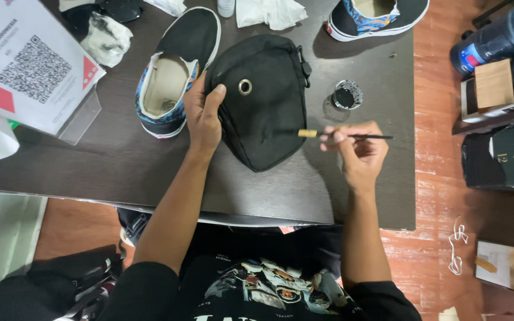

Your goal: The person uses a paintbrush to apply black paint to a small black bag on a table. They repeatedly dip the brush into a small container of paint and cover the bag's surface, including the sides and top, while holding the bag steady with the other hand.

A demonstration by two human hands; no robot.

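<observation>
The left hand (203,116) lies flat with fingers pressed against the black pouch (263,101), which sits mid-counter (120,160), steadying its nine o'clock edge. The right hand (358,148) pinches a thin paintbrush (343,136), whose tip rests on the pouch's four o'clock side. A small paint jar (347,95) stands at the pouch's three o'clock and a slip-on shoe (176,71) at its nine o'clock.

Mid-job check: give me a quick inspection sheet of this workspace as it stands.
Surface: dark table.
Job's things: black bag lying flat; thin brush with its tip on the bag; small open pot of black paint.
Clutter: slip-on shoe, second shoe, white cloths, printed sign stand.
Hands: left hand steadies the bag; right hand holds the brush.
Cables: white cord on the floor.
Surroundings: reddish floor, bottle, boxes.
</observation>
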